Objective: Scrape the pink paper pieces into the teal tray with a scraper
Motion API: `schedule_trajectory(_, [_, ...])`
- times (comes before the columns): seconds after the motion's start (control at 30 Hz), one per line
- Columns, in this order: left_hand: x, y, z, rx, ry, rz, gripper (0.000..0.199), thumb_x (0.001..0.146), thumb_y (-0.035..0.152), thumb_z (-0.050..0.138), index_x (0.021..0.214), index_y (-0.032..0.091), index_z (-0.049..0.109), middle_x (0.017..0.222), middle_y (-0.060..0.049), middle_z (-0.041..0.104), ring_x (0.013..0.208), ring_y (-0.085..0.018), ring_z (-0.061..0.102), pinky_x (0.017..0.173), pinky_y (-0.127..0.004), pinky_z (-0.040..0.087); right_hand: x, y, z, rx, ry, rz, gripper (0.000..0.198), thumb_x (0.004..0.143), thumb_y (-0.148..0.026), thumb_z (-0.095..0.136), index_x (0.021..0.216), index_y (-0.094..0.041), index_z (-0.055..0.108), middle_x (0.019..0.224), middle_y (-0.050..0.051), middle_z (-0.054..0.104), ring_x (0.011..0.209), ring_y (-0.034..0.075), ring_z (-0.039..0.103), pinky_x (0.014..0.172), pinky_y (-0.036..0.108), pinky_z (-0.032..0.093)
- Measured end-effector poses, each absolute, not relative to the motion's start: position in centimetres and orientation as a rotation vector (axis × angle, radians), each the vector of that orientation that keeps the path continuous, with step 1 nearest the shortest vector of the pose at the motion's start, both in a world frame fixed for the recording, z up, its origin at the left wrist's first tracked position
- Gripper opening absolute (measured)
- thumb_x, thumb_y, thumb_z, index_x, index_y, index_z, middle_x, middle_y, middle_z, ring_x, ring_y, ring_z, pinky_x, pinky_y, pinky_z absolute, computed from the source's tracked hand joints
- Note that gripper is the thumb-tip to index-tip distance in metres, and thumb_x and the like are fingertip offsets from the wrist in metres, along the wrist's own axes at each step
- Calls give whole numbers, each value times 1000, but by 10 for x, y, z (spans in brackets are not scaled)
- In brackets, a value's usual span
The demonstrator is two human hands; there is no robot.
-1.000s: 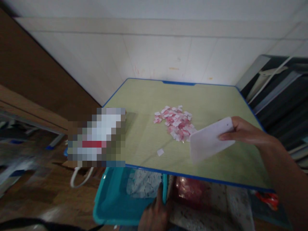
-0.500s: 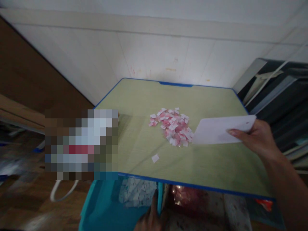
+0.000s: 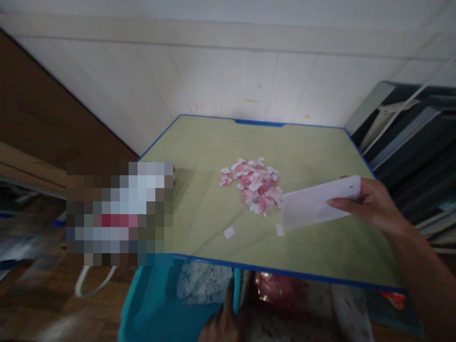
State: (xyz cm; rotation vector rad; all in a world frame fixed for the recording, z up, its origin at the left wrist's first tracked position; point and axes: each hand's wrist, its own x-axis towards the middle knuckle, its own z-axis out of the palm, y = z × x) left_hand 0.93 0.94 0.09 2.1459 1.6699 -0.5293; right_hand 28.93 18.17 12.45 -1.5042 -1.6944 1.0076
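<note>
A heap of small pink-and-white packets [image 3: 260,185] lies in the middle of the pale green tabletop [image 3: 199,142]. My right hand [image 3: 370,202] grips a flat white plastic scraper [image 3: 317,204] between thumb and fingers. The scraper's far edge stands at the heap's right side, close to a single white packet [image 3: 280,230]. Another loose packet [image 3: 229,232] lies nearer the front edge. Below the table, my left hand [image 3: 221,325] is closed at the right wall of a teal bin [image 3: 128,304], index finger along its inside; the thumb is hidden.
Inside the bin is a pile of white packets [image 3: 204,282]. Shiny pink packets [image 3: 274,287] lie beside it under the table edge. Dark panels [image 3: 409,133] lean on the right, a white wall [image 3: 228,80] stands behind, and a pixelated patch covers the left.
My right hand has drawn the scraper left and towards me. One packet now lies apart from the heap, near the scraper's tip. My left hand has stayed at the bin.
</note>
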Motion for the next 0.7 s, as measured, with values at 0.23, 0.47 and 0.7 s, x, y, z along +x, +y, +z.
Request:
schedule_trajectory(0.23, [9, 12, 7, 2104, 1663, -535, 45, 73, 6, 39, 104, 35, 55, 128, -12, 42, 73, -18, 62, 64, -32, 51, 288, 181, 126, -1541, -1671, 1025, 22, 58, -33, 68, 73, -17, 63, 70, 4, 67, 57, 16, 61, 51, 24, 49])
schedule_trajectory(0.47, [14, 17, 16, 1971, 1641, -625, 45, 71, 10, 41, 109, 32, 51, 132, -14, 35, 81, -21, 60, 68, -36, 49, 291, 180, 127, -1480, -1617, 1170, 20, 56, -29, 70, 72, -18, 64, 68, 2, 68, 58, 15, 61, 52, 22, 49])
schedule_trajectory(0.7, [12, 13, 10, 2068, 1667, -567, 50, 69, 4, 38, 107, 33, 53, 127, -13, 42, 74, -19, 61, 64, -32, 50, 280, 177, 125, -1452, -1750, 1282, 23, 59, -31, 67, 76, -17, 63, 67, 1, 65, 56, 14, 59, 49, 21, 47])
